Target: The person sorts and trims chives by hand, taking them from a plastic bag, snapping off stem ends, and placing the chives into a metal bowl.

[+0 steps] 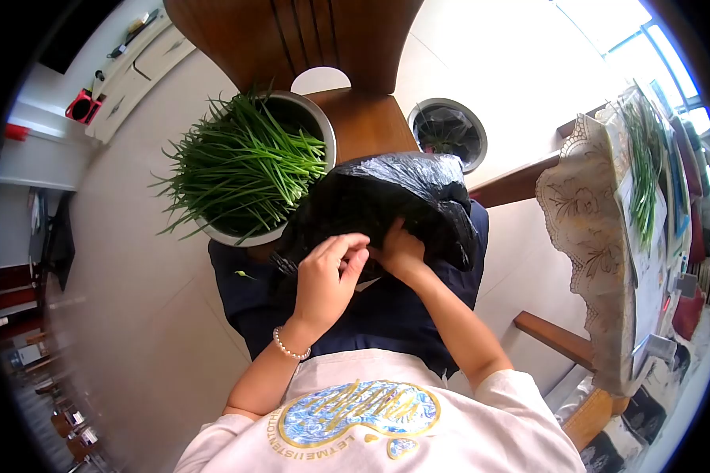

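A black plastic bag [418, 169] lies across my lap with its mouth facing me. My left hand [329, 272], with a beaded bracelet on its wrist, is at the bag's near edge. Its fingers are bent and drawn toward the thumb; whatever they pinch is too small to make out. My right hand [402, 252] reaches into the mouth of the bag, and the dark inside partly hides its fingers. To the left, long green garlic chives [252, 165] are heaped in a metal basin [329, 130], their tips hanging over the rim.
A wooden chair [355, 118] stands in front of me, beside the basin. Behind the bag, a smaller metal bowl [481, 146] with a dark plastic liner holds some scraps. On the right, a table with a lace cloth [580, 205] carries more green stalks [645, 181].
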Demonstrator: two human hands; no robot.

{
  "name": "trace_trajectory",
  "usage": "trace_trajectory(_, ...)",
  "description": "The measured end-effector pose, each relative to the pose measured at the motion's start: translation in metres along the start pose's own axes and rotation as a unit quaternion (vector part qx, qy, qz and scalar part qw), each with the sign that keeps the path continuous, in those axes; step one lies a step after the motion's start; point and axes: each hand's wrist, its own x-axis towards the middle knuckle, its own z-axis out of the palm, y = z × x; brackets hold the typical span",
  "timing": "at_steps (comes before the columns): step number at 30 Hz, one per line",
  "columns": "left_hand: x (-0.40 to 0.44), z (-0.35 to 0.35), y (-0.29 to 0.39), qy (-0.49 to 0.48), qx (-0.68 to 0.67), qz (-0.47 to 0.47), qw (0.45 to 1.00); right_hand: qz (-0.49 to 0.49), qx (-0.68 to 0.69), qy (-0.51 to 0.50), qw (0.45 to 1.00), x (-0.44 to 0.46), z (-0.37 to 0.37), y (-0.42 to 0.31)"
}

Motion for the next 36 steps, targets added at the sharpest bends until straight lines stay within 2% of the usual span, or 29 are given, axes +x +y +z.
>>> trace_trajectory(2,-0.01,0.008,-0.013,-0.059,-0.09,-0.117,0.987,0.007,0.002,-0.01,1.0,0.002,0.006,-0.002)
trace_trajectory(3,-0.013,0.013,-0.023,-0.06,-0.09,-0.117,0.987,0.013,0.002,-0.019,1.0,0.003,0.007,-0.003)
trace_trajectory(5,-0.017,0.021,-0.034,-0.083,-0.151,-0.178,0.969,0.026,0.043,-0.016,0.999,0.003,0.005,-0.001)
trace_trajectory(6,-0.016,0.021,-0.033,-0.112,-0.206,-0.238,0.943,0.039,0.083,-0.013,0.996,0.004,0.004,0.0)
trace_trajectory(7,-0.015,0.024,-0.032,-0.111,-0.205,-0.24,0.942,0.038,0.083,-0.014,0.996,0.007,0.011,0.008)
trace_trajectory(8,-0.015,0.029,-0.031,-0.078,-0.334,-0.311,0.886,-0.018,0.191,0.033,0.981,0.012,0.023,0.02)
trace_trajectory(9,-0.014,0.031,-0.033,-0.043,-0.455,-0.373,0.808,-0.074,0.297,0.08,0.949,0.01,0.019,0.022)
trace_trajectory(10,-0.014,0.033,-0.037,-0.054,-0.505,-0.386,0.77,-0.055,0.468,0.013,0.882,0.01,0.015,0.023)
trace_trajectory(11,-0.012,0.038,-0.044,-0.053,-0.504,-0.386,0.771,-0.056,0.469,0.012,0.882,0.008,0.012,0.025)
trace_trajectory(13,-0.003,0.051,-0.054,-0.03,-0.53,-0.422,0.735,-0.02,0.561,-0.042,0.827,-0.007,-0.015,0.017)
trace_trajectory(14,0.002,0.055,-0.057,-0.03,-0.543,-0.442,0.713,-0.02,0.561,-0.043,0.826,-0.01,-0.015,0.015)
trace_trajectory(15,0.007,0.058,-0.063,-0.03,-0.543,-0.441,0.714,-0.021,0.58,-0.039,0.813,-0.013,-0.015,0.012)
trace_trajectory(17,0.015,0.065,-0.073,-0.094,-0.641,-0.454,0.612,-0.022,0.6,-0.034,0.799,-0.016,-0.018,0.008)
trace_trajectory(19,0.017,0.072,-0.071,-0.08,-0.634,-0.445,0.627,-0.058,0.544,0.005,0.837,-0.021,-0.019,0.006)
trace_trajectory(20,0.017,0.074,-0.072,-0.065,-0.63,-0.434,0.641,-0.058,0.545,0.004,0.836,-0.023,-0.019,0.006)
trace_trajectory(22,0.015,0.075,-0.085,-0.079,-0.632,-0.419,0.647,-0.027,0.66,-0.083,0.746,-0.024,-0.019,0.006)
trace_trajectory(23,0.014,0.076,-0.091,-0.094,-0.636,-0.403,0.652,-0.025,0.661,-0.083,0.745,-0.025,-0.018,0.007)
trace_trajectory(25,0.013,0.075,-0.085,-0.066,-0.627,-0.42,0.653,0.034,0.723,-0.084,0.685,-0.026,-0.017,0.009)
trace_trajectory(26,0.012,0.074,-0.083,-0.037,-0.62,-0.434,0.653,0.036,0.724,-0.084,0.683,-0.026,-0.017,0.01)
trace_trajectory(29,0.012,0.07,-0.077,-0.029,-0.626,-0.421,0.656,0.05,0.707,-0.069,0.702,-0.024,-0.017,0.018)
trace_trajectory(31,0.012,0.067,-0.075,-0.041,-0.619,-0.415,0.666,0.059,0.743,-0.117,0.656,-0.023,-0.017,0.023)
trace_trajectory(32,0.013,0.065,-0.074,-0.052,-0.613,-0.408,0.675,0.059,0.743,-0.117,0.656,-0.023,-0.019,0.025)
trace_trajectory(33,0.014,0.063,-0.072,-0.052,-0.613,-0.408,0.675,0.046,0.73,-0.129,0.669,-0.023,-0.022,0.027)
trace_trajectory(35,0.015,0.06,-0.068,-0.061,-0.539,-0.435,0.719,0.033,0.717,-0.142,0.682,-0.024,-0.022,0.029)
trace_trajectory(36,0.014,0.06,-0.068,-0.06,-0.539,-0.436,0.718,0.024,0.706,-0.136,0.695,-0.023,-0.019,0.029)
